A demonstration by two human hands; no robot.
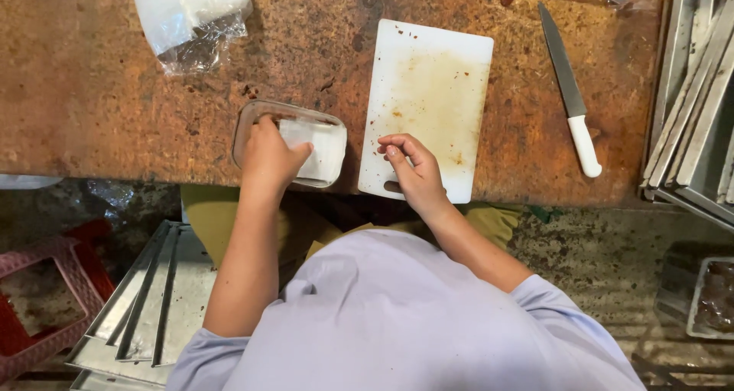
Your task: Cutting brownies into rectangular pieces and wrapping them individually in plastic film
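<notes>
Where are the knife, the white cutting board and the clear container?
knife (563, 70), head view, middle of the blade
white cutting board (432, 85), head view, bare stained centre
clear container (248, 123), head view, left rim

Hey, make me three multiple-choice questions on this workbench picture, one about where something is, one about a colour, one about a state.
1. Where does the knife lie?
A. on the cutting board
B. on the table to the right of the cutting board
C. in the clear container

2. What colour is the knife's handle?
A. white
B. black
C. red

3. What is the left hand doing?
A. gripping the knife
B. resting flat on the table
C. reaching into the clear container, on a white block

Answers:
1 B, it lies on the rusty table, apart from the cutting board.
2 A, the handle shows white.
3 C, its fingers are inside the clear container, on the white block.
</notes>
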